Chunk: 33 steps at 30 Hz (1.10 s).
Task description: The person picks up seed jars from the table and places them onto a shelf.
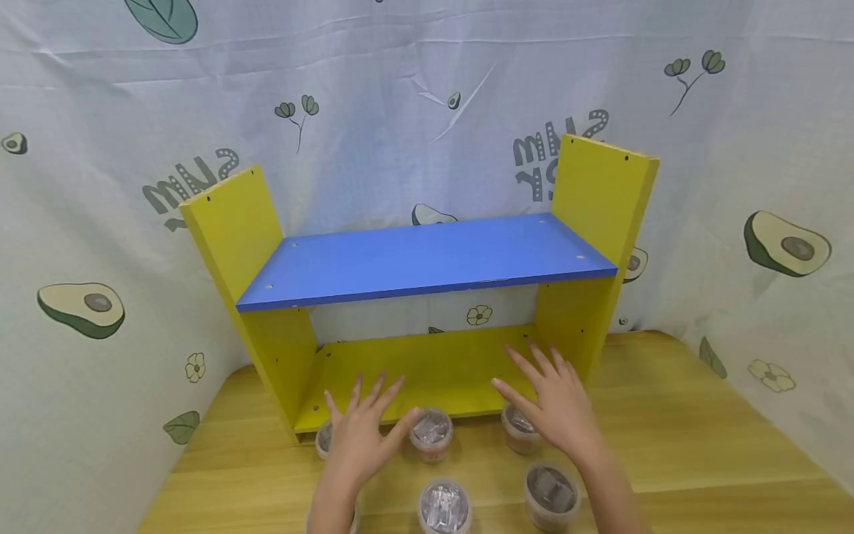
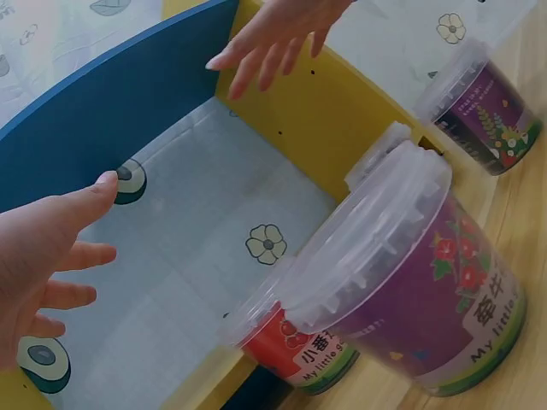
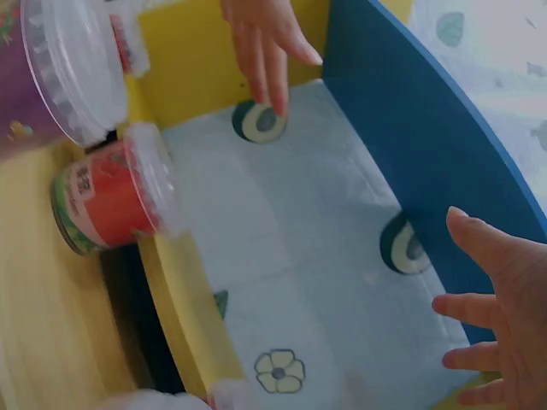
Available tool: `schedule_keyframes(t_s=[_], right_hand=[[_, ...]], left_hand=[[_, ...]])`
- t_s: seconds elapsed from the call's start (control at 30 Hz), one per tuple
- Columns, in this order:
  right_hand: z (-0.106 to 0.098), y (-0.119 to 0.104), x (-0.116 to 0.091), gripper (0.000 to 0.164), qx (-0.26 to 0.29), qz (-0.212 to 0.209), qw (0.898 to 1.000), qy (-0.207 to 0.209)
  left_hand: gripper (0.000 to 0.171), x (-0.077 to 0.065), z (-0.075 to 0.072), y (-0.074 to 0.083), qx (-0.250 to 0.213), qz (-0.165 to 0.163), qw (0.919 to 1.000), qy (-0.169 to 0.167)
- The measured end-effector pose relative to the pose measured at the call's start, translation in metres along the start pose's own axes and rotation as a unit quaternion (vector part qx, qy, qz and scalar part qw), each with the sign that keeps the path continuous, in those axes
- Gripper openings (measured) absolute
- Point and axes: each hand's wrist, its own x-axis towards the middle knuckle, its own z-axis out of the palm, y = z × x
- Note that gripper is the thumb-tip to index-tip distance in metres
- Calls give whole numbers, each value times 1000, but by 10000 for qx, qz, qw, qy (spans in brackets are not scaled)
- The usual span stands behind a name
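My left hand [image 1: 362, 436] hovers over the front edge of the shelf's yellow bottom board [image 1: 427, 371], fingers spread and holding nothing. To its right, my right hand [image 1: 563, 404] is also spread wide with nothing in it. Lidded plastic tubs stand in two rows before the shelf. Nearest my left hand is a tub [image 1: 431, 436] with a clear lid and dark contents; another tub [image 1: 518, 430] is partly covered by my right hand. In the left wrist view, a purple tub [image 2: 427, 282] with printed flowers stands close, beside a red tub [image 2: 312, 354].
The shelf has yellow side panels [image 1: 600, 193] and a blue middle board [image 1: 427, 256]. Front-row tubs [image 1: 445, 508] [image 1: 551, 495] stand on the wooden table [image 1: 694, 430]. A pale cloth [image 1: 400, 133] printed with avocados hangs behind and around.
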Motion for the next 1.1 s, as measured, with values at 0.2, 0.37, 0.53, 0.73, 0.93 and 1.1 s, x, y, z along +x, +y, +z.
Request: schedule_keyframes(t_s=[0.2,0.37,0.53,0.73,0.93,1.1], right_hand=[[-11,15,-1,64,68,265,9996,-64],[-16,24,0,64,243,371,9989,-144],[-21,35,4,66,1154,736,9905,-159],[-22,52,6,62,2198,1499,9619,623],[-18,64,7,46,2729,1976,9246,1780],[-16,69,8,35,2868,2212,8988,2470]], left_hand=[[54,1,-5,-6,6,-121,9999,-28],[54,1,-7,-11,-28,-147,9998,-99],[47,1,-9,-14,85,165,9993,330],[38,2,-13,-16,-53,531,9945,902],[36,-1,-19,-16,-29,393,9969,679],[32,-8,-29,-18,155,187,9993,280]])
